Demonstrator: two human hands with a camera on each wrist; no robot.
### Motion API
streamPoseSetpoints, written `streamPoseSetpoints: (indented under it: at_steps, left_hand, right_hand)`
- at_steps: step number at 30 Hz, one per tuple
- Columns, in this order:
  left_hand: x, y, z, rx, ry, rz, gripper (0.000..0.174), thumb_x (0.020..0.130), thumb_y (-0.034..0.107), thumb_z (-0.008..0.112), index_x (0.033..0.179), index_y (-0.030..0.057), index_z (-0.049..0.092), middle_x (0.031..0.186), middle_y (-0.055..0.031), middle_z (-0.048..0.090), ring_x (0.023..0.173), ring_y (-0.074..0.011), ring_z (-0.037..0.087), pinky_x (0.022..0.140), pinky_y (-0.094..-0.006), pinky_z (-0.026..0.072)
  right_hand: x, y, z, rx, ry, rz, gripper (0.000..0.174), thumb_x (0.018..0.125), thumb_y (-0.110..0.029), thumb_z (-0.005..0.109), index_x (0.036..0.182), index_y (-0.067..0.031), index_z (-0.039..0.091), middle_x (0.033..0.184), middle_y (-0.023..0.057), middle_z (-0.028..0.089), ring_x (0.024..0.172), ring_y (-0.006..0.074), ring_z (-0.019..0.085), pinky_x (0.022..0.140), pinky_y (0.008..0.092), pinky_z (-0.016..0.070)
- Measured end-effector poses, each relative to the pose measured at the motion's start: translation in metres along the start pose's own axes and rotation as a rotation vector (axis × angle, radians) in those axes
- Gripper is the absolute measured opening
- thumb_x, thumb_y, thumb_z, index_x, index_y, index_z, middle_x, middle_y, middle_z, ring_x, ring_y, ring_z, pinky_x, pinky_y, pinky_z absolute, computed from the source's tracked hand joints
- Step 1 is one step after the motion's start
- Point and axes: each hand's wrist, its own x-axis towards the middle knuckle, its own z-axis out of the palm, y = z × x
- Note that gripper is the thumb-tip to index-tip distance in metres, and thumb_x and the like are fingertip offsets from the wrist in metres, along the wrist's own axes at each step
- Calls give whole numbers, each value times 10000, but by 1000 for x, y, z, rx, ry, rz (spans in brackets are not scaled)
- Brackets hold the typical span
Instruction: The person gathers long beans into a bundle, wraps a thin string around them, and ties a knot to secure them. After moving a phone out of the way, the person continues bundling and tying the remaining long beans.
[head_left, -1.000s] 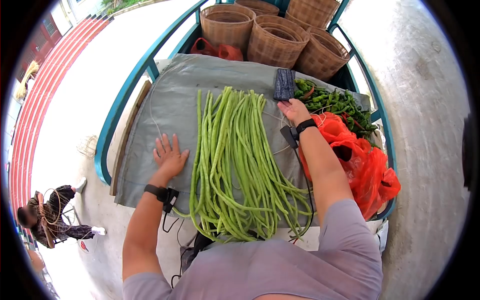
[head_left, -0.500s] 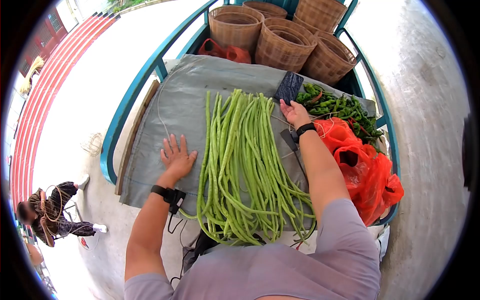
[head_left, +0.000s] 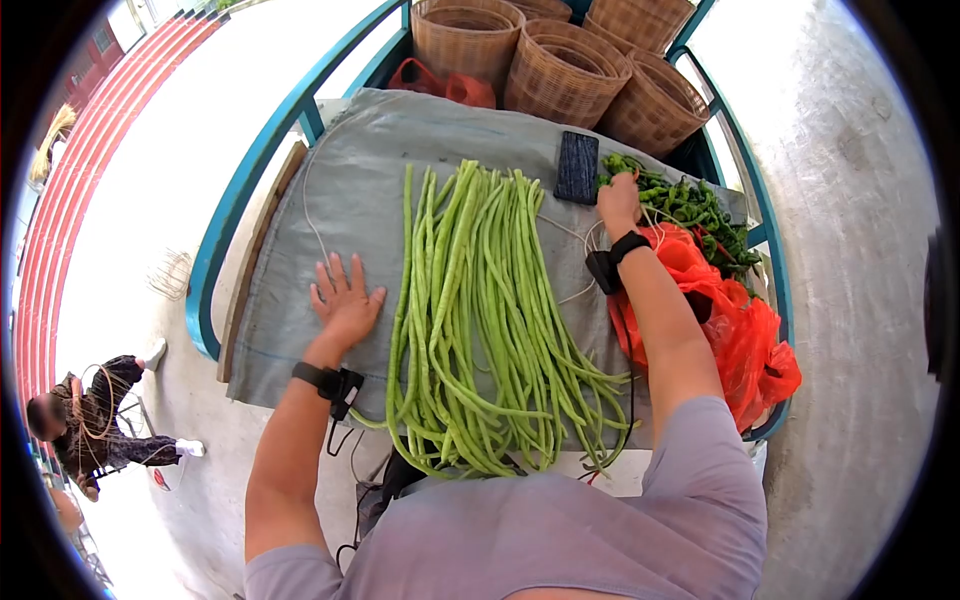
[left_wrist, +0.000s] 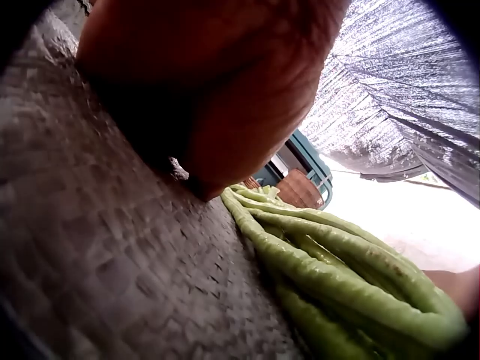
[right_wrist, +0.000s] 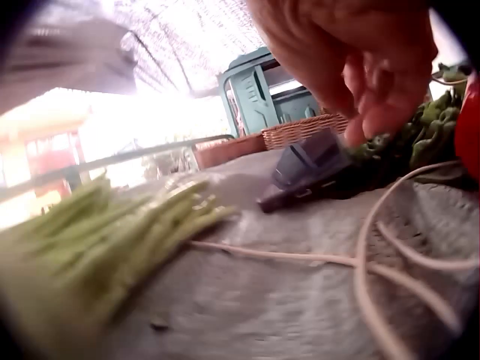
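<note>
A large bunch of long green beans (head_left: 480,310) lies lengthwise on the grey cloth (head_left: 370,150). Left of the beans, my left hand (head_left: 346,303) rests palm down with its fingers spread. My right hand (head_left: 620,205) is beside a dark rectangular object (head_left: 577,168), at the edge of a pile of green peppers (head_left: 690,215). In the right wrist view, the fingers of my right hand (right_wrist: 367,82) are bent over the dark object (right_wrist: 307,169) and the peppers (right_wrist: 431,135); whether they touch either is unclear.
Red plastic bags (head_left: 710,310) sit at the right, with thin pale string (head_left: 575,235) near them. Woven baskets (head_left: 570,70) stand at the back, inside teal rails (head_left: 235,210). A person (head_left: 100,420) sits at far left on the ground below.
My right hand has moved from the near edge of the dark object to its right side, by the peppers. The dark object, tilted half a second ago, lies straighter. The left hand stays put.
</note>
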Motion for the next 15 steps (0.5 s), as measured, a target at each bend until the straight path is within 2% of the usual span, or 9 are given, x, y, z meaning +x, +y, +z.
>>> streamPoseSetpoints:
  at_steps: [2,3,6,10,11,15]
  left_hand:
    - [-1,3,-4,-14,-9,-9,746,926,509,441,1514,154,150,1572,-186,11,1439,-393,-76,1112,-571,-1]
    - [-1,2,-2,-15,-5,-4,745,926,510,440,1513,153,151,1572,-185,10,1439,-393,-78,1112,-571,-4]
    - [1,-2,0,-24,14,5,744,926,511,438,1512,149,158,1573,-185,6,1439,-392,-80,1111,-571,-12]
    - [-1,-1,1,-23,20,15,738,928,508,435,1510,143,164,1571,-189,7,1438,-394,-77,1109,-573,-18]
    - [-2,-1,0,-18,18,15,736,929,507,434,1509,141,165,1571,-191,8,1438,-394,-75,1109,-574,-19]
    - [-1,-1,0,-24,35,24,728,933,501,433,1506,136,173,1569,-194,18,1439,-395,-69,1109,-575,-15]
  right_hand:
    - [2,0,-2,-552,258,-376,322,844,-38,557,1160,-18,497,1109,150,559,992,321,611,767,441,539]
    - [13,7,-1,-670,140,-434,397,821,-66,583,1210,-75,500,1223,131,516,1109,327,529,850,458,504]
    - [27,30,-2,-816,120,-747,400,807,-69,594,1197,-98,509,1186,130,537,1132,306,506,849,432,499]
    - [28,18,-4,-1034,204,-689,309,801,-86,607,1107,-113,573,1142,92,570,1077,278,524,806,409,490]
    - [27,15,-5,-1015,252,-697,212,816,-100,595,1027,-109,617,1090,87,597,1049,273,536,783,406,491]
    - [31,7,-14,-1050,311,-668,132,813,-126,606,931,-101,660,987,86,638,1005,277,561,773,387,498]
